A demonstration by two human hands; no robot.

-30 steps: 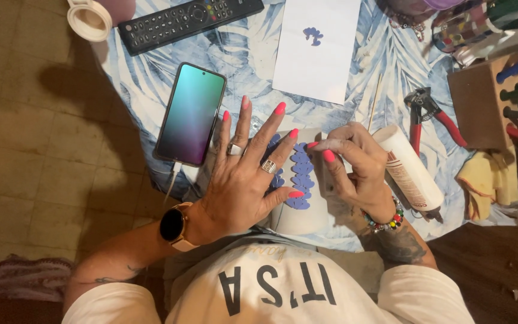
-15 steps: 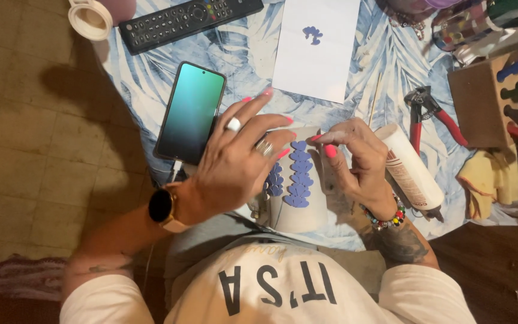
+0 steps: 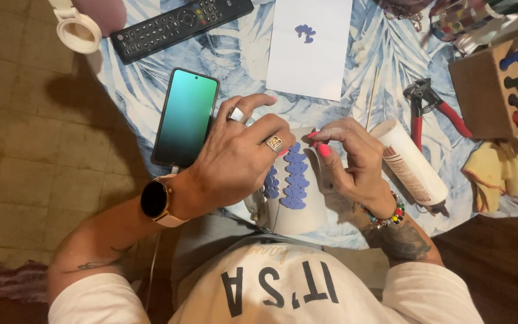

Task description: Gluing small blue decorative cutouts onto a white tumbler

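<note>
Two rows of blue petal shapes cover the white mug [image 3: 298, 207], gripped by left hand [image 3: 235, 162] and right hand [image 3: 346, 156].

A white T-shirt with dark block lettering covers the torso at the frame's bottom. The left hand [image 3: 235, 162] wears rings, its wrist a rose-gold smartwatch [image 3: 156, 201]. The right hand [image 3: 349, 159] has pink nails, a beaded bracelet [image 3: 385, 217] and forearm tattoos.

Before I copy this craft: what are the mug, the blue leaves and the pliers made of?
Mug: probably glazed ceramic, smooth and white. Leaves: flat matte blue pieces, perhaps clay or foam; can't tell. Pliers: dark metal head, red plastic-looking handles.
</note>
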